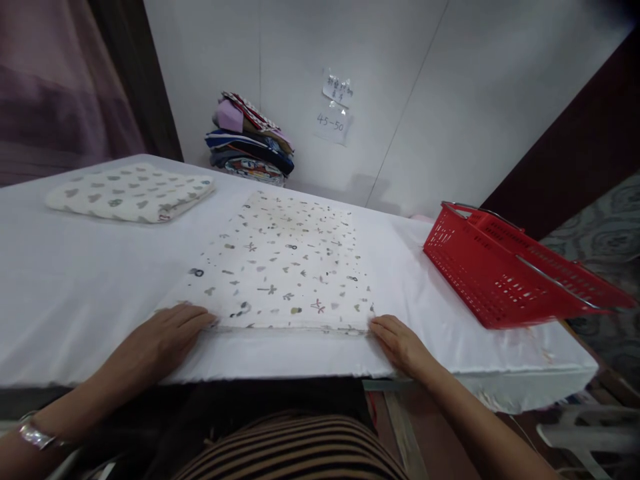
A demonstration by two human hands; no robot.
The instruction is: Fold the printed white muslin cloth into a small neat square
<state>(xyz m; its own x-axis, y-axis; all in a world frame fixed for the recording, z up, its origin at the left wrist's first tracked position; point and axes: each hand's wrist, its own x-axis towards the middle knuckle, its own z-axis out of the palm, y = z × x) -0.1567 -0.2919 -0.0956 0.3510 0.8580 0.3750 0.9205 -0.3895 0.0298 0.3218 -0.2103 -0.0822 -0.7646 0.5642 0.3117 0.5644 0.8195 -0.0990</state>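
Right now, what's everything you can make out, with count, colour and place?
Covered table: one, white, across centre
Patterned cloth: one, white, table's middle
Folded cloth: one, white, table's left
Basket: one, red, table's right
Fabric stack: one, multicoloured, by wall
Notes: two, white, on wall
Hanging fabric: one, pinkish, far left
Plastic furniture: one, white, lower right
Striped top: one, black and tan, bottom centre
Bracelet: one, silver, bottom left
Left hand: one, patterned cloth's near left corner
Right hand: one, its near right corner

pink curtain point(60, 93) partly beyond the left edge
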